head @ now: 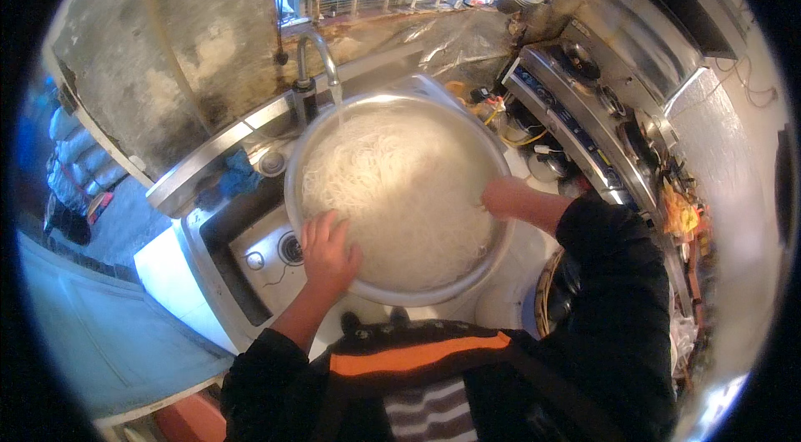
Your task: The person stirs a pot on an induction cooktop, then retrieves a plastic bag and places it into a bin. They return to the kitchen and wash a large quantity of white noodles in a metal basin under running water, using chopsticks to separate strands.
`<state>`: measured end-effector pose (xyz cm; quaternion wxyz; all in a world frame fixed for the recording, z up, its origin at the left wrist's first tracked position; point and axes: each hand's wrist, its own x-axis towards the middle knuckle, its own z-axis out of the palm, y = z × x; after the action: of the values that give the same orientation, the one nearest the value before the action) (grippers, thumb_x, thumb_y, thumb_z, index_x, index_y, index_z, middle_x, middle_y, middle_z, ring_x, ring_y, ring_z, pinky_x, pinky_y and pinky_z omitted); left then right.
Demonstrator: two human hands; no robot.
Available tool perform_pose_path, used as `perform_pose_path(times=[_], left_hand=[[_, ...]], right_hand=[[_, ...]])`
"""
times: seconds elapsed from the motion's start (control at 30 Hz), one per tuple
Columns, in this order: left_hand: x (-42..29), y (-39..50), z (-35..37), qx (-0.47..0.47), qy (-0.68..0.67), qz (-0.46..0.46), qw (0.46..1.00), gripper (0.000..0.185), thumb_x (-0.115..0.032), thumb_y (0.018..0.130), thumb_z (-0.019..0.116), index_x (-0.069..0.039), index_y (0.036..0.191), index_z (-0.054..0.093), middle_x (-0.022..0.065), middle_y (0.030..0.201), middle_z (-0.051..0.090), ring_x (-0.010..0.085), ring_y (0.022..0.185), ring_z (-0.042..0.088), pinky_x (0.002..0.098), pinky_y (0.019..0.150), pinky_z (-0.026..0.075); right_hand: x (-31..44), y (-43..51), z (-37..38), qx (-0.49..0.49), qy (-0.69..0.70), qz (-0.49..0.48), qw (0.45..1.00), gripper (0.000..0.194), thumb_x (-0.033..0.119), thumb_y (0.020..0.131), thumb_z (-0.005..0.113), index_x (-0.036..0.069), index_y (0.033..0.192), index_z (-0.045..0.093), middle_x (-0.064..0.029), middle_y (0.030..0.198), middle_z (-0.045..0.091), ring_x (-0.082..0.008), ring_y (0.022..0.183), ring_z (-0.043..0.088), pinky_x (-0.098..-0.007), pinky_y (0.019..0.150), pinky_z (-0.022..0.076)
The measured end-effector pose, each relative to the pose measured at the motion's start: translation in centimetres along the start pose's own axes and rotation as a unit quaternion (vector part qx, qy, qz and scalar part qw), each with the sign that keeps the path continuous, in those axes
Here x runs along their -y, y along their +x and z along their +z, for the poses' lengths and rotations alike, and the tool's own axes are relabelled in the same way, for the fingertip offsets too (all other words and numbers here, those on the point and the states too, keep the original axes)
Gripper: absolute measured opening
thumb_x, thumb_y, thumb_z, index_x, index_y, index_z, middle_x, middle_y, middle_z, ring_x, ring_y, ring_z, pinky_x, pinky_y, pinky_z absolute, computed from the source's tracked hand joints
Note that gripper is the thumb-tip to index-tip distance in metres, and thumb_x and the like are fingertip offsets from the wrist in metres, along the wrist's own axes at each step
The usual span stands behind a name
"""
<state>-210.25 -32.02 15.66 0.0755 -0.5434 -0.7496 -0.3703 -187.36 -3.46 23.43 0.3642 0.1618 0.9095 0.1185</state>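
Note:
A large round metal basin (pixel 400 299) rests over the sink, filled with cloudy water. Pale noodle-like strands (pixel 375 157) lie in the water, heaped at the upper left. My left hand (pixel 328 248) is at the basin's lower left rim, fingers spread over the edge and the water. At the right side my right hand (pixel 500 197) reaches over the rim; its fingertips are hidden in or near the water, so its grip is unclear. From a curved metal faucet (pixel 320 54) a stream of water runs into the far left part of the basin.
A stainless steel sink (pixel 266 264) with a drain is at left, a blue cloth (pixel 239 174) on its back ledge. A stove (pixel 582 123) with burners stands at right. Near my right arm is a woven basket (pixel 543 292). Hoses and cables lie between basin and stove.

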Motion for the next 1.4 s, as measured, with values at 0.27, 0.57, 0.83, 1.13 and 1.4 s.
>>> perform_pose_path(times=[0.27,0.57,0.83,1.13,1.4], left_hand=[[0.1,-0.3,-0.1,0.002,-0.009,-0.011,1.000,0.041,-0.019,0.069,0.064,-0.001,0.105,0.061,0.0175,0.121,0.050,0.0358,0.115,0.045,0.0520,0.104,0.028],[0.3,-0.4,0.0,-0.007,-0.006,0.002,1.000,0.045,-0.022,0.069,0.065,-0.002,0.109,0.059,0.0183,0.121,0.050,0.0376,0.112,0.046,0.0521,0.101,0.030],[0.1,-0.3,-0.1,0.002,-0.002,-0.023,1.000,0.050,-0.024,0.070,0.065,-0.004,0.116,0.056,0.0171,0.125,0.048,0.0371,0.117,0.043,0.0513,0.105,0.026],[0.0,-0.1,-0.2,-0.009,0.002,-0.033,0.999,0.048,-0.023,0.070,0.065,-0.003,0.113,0.058,0.0174,0.121,0.050,0.0357,0.115,0.045,0.0513,0.104,0.028],[-0.2,0.0,0.1,-0.015,0.008,-0.029,0.999,0.049,-0.024,0.069,0.065,-0.003,0.113,0.059,0.0171,0.121,0.051,0.0360,0.114,0.046,0.0507,0.103,0.029]], right_hand=[[3.3,1.2,1.3,-0.037,0.094,-0.102,0.990,0.020,0.019,0.074,0.057,0.003,0.079,0.068,-0.0174,0.082,0.066,-0.0374,0.079,0.064,-0.0481,0.068,0.0507],[5.9,3.6,-2.8,-0.116,0.206,-0.092,0.967,0.029,0.025,0.079,0.053,-0.001,0.077,0.065,-0.0224,0.084,0.063,-0.0408,0.080,0.060,-0.0491,0.073,0.0471],[5.6,5.1,-6.4,-0.201,0.288,-0.096,0.932,0.036,0.030,0.084,0.049,-0.002,0.075,0.065,-0.0238,0.082,0.061,-0.0409,0.082,0.058,-0.0481,0.077,0.0449],[0.4,5.9,-10.8,-0.224,0.183,-0.080,0.954,0.039,0.033,0.082,0.049,-0.002,0.076,0.066,-0.0239,0.083,0.062,-0.0418,0.082,0.058,-0.0486,0.076,0.0450],[-7.7,0.1,-13.9,-0.141,0.058,0.092,0.984,0.033,0.025,0.079,0.054,-0.002,0.089,0.068,-0.0216,0.092,0.066,-0.0362,0.087,0.065,-0.0424,0.076,0.0513]])
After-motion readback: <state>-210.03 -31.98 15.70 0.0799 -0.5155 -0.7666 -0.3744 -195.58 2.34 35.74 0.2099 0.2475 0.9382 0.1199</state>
